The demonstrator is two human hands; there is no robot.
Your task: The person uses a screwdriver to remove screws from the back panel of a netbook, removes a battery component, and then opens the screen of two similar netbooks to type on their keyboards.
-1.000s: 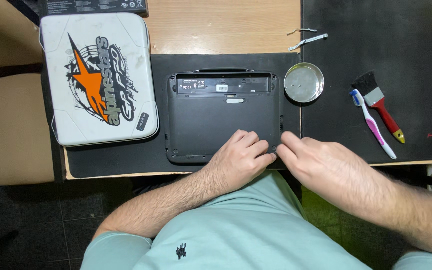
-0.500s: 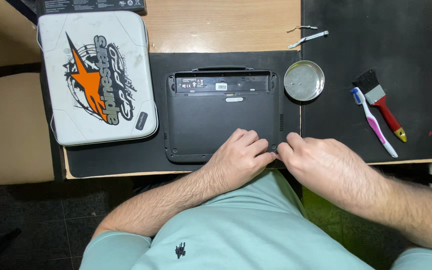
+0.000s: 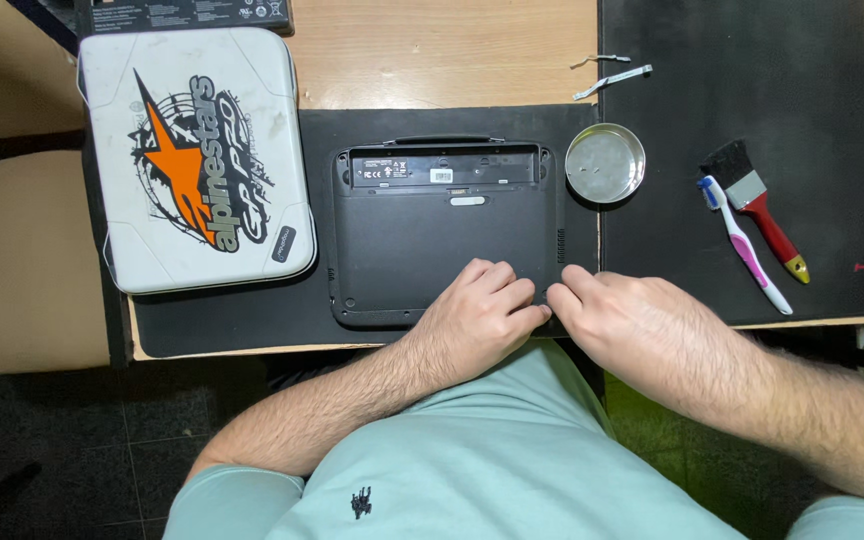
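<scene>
A small black laptop [image 3: 432, 235] lies bottom side up on a black mat [image 3: 242, 320], its empty battery bay along the far edge. My left hand [image 3: 482, 315] rests palm down on the laptop's near right corner, fingers curled. My right hand [image 3: 632, 320] meets it from the right, fingertips pinched together at that same corner. Whether something small sits between the fingers is hidden.
A white hard case with an orange star [image 3: 197, 155] lies left of the laptop. A round metal dish [image 3: 604, 163] stands to the right. Farther right lie a toothbrush [image 3: 747, 245], a red-handled paintbrush [image 3: 757, 205] and, at the back, metal tweezers [image 3: 612, 78].
</scene>
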